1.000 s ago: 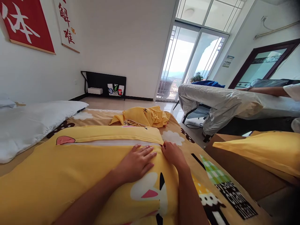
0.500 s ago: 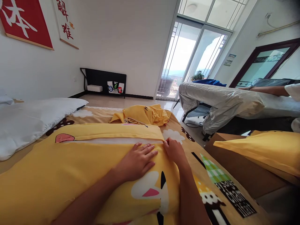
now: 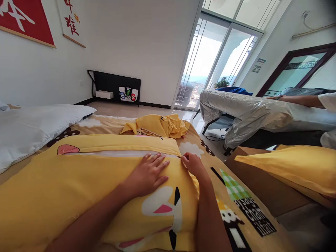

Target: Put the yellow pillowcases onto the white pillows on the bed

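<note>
A yellow pillowcase (image 3: 86, 185) with printed cartoon faces lies filled across the bed in the head view. Along its far side runs a long zipper opening (image 3: 126, 153), where a strip of white filling shows through. My left hand (image 3: 151, 174) rests flat on the pillowcase just below this slit, fingers spread and holding nothing. At the slit's right end, my right hand (image 3: 193, 164) is closed in a pinch on the zipper; the pull itself is hidden by the fingers.
Crumpled yellow fabric (image 3: 162, 125) lies beyond the pillowcase on the patterned bedsheet (image 3: 190, 149). A white pillow (image 3: 39, 126) is at left. To the right stands a cardboard box (image 3: 258, 182) with yellow fabric (image 3: 296, 166) over it. Another person's arm (image 3: 299, 100) rests on a plastic-covered sofa (image 3: 252, 110).
The whole view has shifted slightly. My left hand stays flat on the pillowcase and my right hand keeps its pinch at the slit's right end.
</note>
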The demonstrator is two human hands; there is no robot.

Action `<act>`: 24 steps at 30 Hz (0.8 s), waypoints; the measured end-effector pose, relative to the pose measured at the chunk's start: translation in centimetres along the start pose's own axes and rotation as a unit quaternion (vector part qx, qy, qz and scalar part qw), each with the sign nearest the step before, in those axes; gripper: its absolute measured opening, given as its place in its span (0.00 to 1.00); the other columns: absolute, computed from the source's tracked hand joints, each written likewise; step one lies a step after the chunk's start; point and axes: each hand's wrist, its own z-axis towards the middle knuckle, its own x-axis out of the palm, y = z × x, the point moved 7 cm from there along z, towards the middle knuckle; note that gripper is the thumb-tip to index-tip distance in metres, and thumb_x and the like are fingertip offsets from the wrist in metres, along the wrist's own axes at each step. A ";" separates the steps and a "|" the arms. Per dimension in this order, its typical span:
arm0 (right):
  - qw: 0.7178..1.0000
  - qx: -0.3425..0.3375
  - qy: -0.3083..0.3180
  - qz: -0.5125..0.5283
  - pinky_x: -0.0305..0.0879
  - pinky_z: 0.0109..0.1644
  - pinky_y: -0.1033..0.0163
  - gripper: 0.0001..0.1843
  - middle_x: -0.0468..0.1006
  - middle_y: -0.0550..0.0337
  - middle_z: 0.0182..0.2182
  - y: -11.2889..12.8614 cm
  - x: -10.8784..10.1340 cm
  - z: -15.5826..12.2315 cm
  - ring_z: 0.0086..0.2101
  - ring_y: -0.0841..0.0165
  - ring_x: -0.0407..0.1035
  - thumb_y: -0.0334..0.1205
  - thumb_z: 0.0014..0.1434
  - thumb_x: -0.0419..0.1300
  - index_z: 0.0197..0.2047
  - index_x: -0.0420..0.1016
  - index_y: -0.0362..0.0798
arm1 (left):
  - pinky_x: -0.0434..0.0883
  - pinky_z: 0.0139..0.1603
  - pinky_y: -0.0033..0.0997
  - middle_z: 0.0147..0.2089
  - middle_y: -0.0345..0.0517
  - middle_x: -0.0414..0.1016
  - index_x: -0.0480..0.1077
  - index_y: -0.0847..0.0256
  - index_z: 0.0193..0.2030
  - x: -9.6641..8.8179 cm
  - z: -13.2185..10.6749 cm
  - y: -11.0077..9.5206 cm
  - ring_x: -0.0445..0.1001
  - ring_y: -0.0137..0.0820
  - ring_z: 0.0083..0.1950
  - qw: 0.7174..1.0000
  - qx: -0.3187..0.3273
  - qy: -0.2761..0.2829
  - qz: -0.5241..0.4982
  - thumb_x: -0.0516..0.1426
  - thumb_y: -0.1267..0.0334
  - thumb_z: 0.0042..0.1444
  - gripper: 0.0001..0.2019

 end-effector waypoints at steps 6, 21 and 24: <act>0.996 0.000 -0.031 0.085 0.53 0.29 0.69 0.10 0.78 0.58 0.25 -0.6 -0.8 0.3 0.27 0.71 0.69 0.34 0.56 0.53 0.27 0.73 0.45 | 0.50 0.67 0.47 0.68 0.47 0.60 0.59 0.54 0.65 0.3 -0.2 -0.2 0.57 0.39 0.68 0.999 -0.003 0.019 0.035 0.43 0.50 0.66 0.24; 0.992 -0.056 -0.050 0.100 0.54 0.31 0.68 0.10 0.79 0.55 0.26 -0.8 0.1 1.2 0.28 0.70 0.69 0.33 0.53 0.56 0.25 0.77 0.44 | 0.72 0.48 0.42 0.46 0.60 0.77 0.72 0.67 0.49 3.5 12.0 -2.9 0.76 0.46 0.48 0.984 -0.107 0.124 0.066 0.53 0.63 0.55 0.17; 0.989 -0.073 -0.037 0.120 0.54 0.30 0.68 0.11 0.78 0.55 0.25 -0.6 0.9 1.5 0.27 0.70 0.67 0.36 0.53 0.56 0.24 0.77 0.44 | 0.71 0.50 0.44 0.47 0.62 0.76 0.71 0.67 0.51 5.5 11.6 -1.0 0.75 0.47 0.50 0.978 -0.153 0.135 0.050 0.50 0.63 0.58 0.17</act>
